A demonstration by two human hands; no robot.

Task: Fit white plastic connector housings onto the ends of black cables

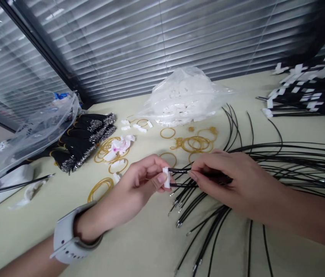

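Between the thumb and fingers of my left hand (148, 179) is a small white plastic connector housing (166, 177), held upright. Black wires run out of its right side. My right hand (223, 173) pinches a black wire (182, 171) just right of the housing, its tip pointing at the housing. Whether that tip is inside the housing I cannot tell. Under and beyond my right hand many loose black wires (300, 163) fan across the table, with metal terminals on their near ends (179, 222).
A clear bag of white housings (182, 96) stands at the back. Yellow rubber bands (198, 144) and loose white housings (141, 128) lie around. Bundled black wires (78, 142) are at left, beside a plastic bag (35, 130). Wires with white connectors (309, 88) are stacked at right.
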